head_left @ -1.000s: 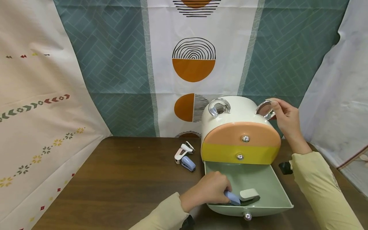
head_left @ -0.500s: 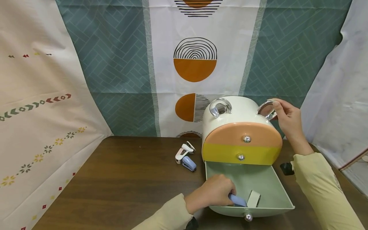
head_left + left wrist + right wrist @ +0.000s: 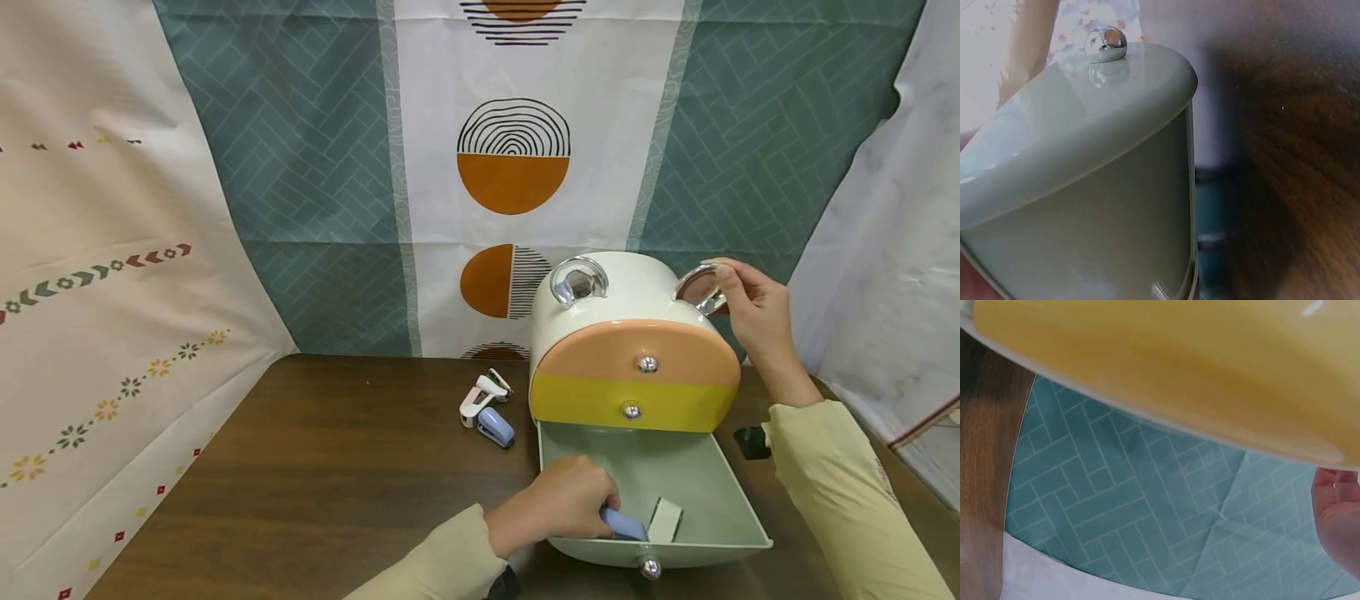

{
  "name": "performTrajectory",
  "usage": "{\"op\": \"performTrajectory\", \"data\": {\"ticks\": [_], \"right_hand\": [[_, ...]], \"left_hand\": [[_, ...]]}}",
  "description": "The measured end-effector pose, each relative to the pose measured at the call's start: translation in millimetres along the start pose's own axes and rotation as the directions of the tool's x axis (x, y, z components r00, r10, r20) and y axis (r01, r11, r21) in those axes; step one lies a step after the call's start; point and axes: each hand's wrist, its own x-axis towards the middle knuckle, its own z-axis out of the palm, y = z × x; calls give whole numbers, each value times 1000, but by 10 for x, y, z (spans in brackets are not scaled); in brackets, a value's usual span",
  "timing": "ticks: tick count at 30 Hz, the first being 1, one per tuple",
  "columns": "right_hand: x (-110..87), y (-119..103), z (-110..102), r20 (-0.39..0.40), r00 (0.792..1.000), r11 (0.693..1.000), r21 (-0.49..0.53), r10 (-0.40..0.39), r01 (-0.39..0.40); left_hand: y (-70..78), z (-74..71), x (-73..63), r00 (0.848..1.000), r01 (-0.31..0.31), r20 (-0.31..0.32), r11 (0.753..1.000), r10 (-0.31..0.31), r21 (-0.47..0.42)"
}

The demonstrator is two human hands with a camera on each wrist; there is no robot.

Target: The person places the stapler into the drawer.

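In the head view, my left hand (image 3: 573,498) reaches over the left side of a pulled-out pale green drawer (image 3: 738,500) and grips a small blue stapler (image 3: 622,524) near the drawer's front wall. Right beside that stapler lies a small white stapler (image 3: 664,521), pointing away from the front wall. The drawer belongs to a rounded white cabinet (image 3: 626,287) with an orange drawer front (image 3: 585,354) and a yellow drawer front (image 3: 573,404) above, both pushed in. My right hand (image 3: 756,312) pinches the silver ring-shaped handle (image 3: 701,287) at the cabinet's top right. The left fingertips are partly hidden.
Left of the cabinet, a second blue stapler (image 3: 496,427) lies on the dark wooden table (image 3: 337,467) against a white stapler-like item (image 3: 480,398). Another silver ring (image 3: 579,282) sits at the cabinet's top left. Patterned cloth (image 3: 517,200) hangs behind.
My left hand has moved slightly right with the blue stapler. The white stapler in the drawer has turned from lying crosswise to pointing front to back. My right hand keeps its hold on the handle.
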Motion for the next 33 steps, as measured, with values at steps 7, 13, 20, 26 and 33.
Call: {"op": "performTrajectory", "data": {"ticks": [7,13,20,26,33], "right_hand": [[-16,-22,6,-23,1000,1000,-7,10,-10],[-22,-64,-2,-1,1000,1000,18,-10,10],[-6,-22,1,14,1000,1000,-2,5,-5],[-7,-20,-9,1,1000,1000,9,-4,4],[-22,-54,-1,5,1000,1000,10,-6,6]], "left_hand": [[-70,-109,-62,998,61,-5,995,-61,-84],[-260,-240,-200,988,80,-116,982,-101,-170],[-595,-310,-445,948,132,-237,938,-214,-321],[-926,-269,-571,903,164,-304,898,-303,-407],[-1220,-145,-584,884,210,-320,900,-342,-382]]}}
